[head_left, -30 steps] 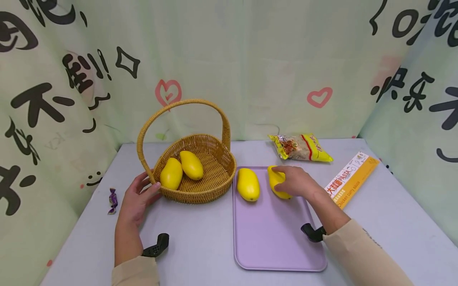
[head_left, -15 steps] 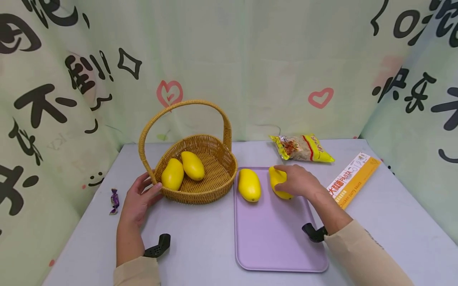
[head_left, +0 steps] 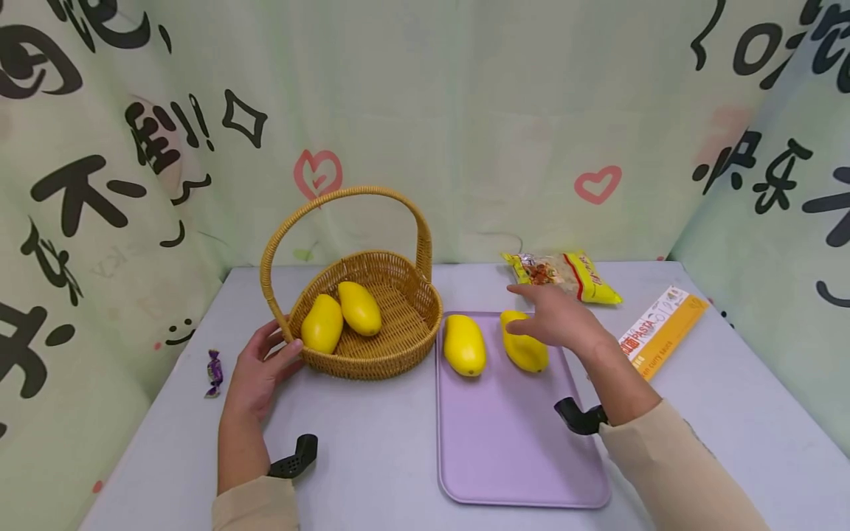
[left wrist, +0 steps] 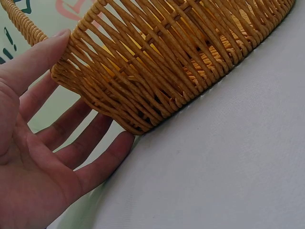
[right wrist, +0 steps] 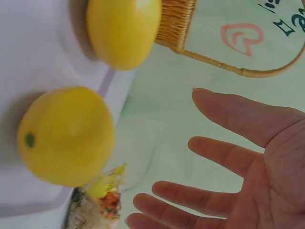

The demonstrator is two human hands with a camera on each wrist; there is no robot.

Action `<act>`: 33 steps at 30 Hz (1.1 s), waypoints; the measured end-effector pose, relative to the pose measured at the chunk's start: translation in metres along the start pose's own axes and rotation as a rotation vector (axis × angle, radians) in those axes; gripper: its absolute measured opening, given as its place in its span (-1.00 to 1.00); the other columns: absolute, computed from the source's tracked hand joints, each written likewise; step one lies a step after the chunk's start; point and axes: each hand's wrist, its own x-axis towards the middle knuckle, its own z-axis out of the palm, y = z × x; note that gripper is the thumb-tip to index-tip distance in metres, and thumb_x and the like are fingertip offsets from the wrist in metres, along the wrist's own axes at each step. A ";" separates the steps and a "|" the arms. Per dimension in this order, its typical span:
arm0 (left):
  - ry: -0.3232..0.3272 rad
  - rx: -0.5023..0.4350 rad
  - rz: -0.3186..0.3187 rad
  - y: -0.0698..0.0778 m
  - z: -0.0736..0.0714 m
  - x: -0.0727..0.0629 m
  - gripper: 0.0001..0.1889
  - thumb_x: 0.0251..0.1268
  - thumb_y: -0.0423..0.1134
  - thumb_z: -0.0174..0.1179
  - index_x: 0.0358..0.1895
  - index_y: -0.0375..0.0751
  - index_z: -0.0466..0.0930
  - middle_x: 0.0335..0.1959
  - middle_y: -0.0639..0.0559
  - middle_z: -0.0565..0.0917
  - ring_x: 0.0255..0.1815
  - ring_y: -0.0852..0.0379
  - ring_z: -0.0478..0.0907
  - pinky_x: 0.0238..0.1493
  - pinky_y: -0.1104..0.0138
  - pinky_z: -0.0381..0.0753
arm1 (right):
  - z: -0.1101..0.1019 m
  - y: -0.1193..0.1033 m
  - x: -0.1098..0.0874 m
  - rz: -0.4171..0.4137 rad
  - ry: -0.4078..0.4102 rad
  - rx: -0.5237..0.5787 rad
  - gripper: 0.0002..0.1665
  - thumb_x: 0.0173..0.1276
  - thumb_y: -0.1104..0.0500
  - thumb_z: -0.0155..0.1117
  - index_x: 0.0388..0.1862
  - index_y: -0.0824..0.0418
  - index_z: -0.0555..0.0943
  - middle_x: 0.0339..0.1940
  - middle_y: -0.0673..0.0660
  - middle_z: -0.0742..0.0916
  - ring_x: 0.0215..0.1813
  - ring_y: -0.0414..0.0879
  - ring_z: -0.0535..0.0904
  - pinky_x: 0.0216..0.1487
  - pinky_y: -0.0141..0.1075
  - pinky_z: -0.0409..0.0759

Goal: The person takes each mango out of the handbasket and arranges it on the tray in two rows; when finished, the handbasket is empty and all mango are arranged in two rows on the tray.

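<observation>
The left hand (head_left: 260, 369) pinches the basket (head_left: 372, 367) by its rim, likely steadying it; the right hand (head_left: 564, 318), fingers wide, hovers apart from the mango (head_left: 529, 355) at the tray (head_left: 511, 450)'s far right corner.

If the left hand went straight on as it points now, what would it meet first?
The wicker basket: the left hand is touching its side. Beyond that wall, the leftmost yellow mango seems next in line, though depth is unclear.
</observation>
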 end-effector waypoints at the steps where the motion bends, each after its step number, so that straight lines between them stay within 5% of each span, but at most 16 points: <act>1: 0.003 -0.001 -0.001 0.000 0.000 0.000 -0.22 0.44 -0.14 0.33 0.63 0.08 0.17 0.58 -0.06 0.24 0.24 0.19 0.49 0.28 0.30 0.66 | -0.002 -0.003 0.001 -0.008 0.004 0.009 -0.17 0.41 0.00 0.39 0.59 0.15 0.36 0.51 0.40 0.48 0.45 0.36 0.41 0.37 0.29 0.50; 14: 0.005 -0.004 -0.007 -0.004 -0.002 0.003 -0.22 0.44 -0.13 0.34 0.63 0.11 0.17 0.58 -0.04 0.24 0.27 0.15 0.47 0.31 0.28 0.64 | -0.018 -0.043 0.021 -0.068 -0.036 0.066 -0.23 0.43 -0.06 0.35 0.57 0.05 0.38 0.36 0.38 0.58 0.31 0.29 0.54 0.27 0.18 0.60; 33: 0.018 -0.006 -0.011 -0.002 0.000 0.002 -0.23 0.43 -0.13 0.34 0.62 0.13 0.18 0.57 -0.02 0.27 0.39 0.02 0.42 0.25 0.35 0.66 | -0.018 -0.074 0.045 -0.130 -0.139 0.176 -0.31 0.44 -0.02 0.37 0.51 0.00 0.46 0.36 0.30 0.61 0.26 0.22 0.60 0.26 0.09 0.63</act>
